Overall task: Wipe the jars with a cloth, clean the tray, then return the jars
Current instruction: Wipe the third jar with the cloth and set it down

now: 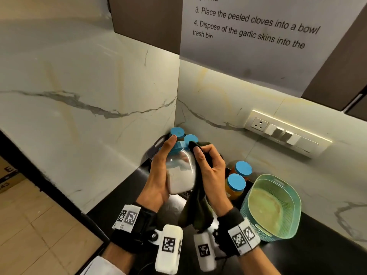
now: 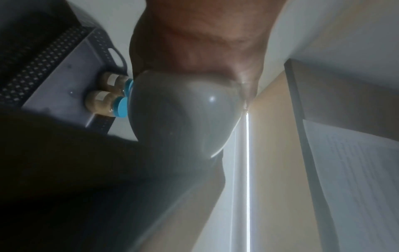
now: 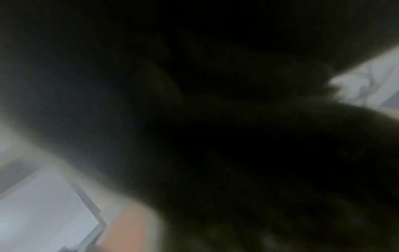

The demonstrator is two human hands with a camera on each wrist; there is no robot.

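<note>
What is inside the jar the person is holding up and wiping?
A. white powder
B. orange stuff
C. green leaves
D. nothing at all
A: the left hand holds the jar up, and white powder fills its lower part, while the right hand presses the dark cloth against its side.

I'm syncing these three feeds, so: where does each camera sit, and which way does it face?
Head: on the head, facing down-forward at both hands, left hand gripping the white-powder jar, right hand wiping with the dark cloth.
Left wrist: along the palm at the jar's base.
Right wrist: smothered by cloth; no hand visible.
Shared: jar and cloth.
</note>
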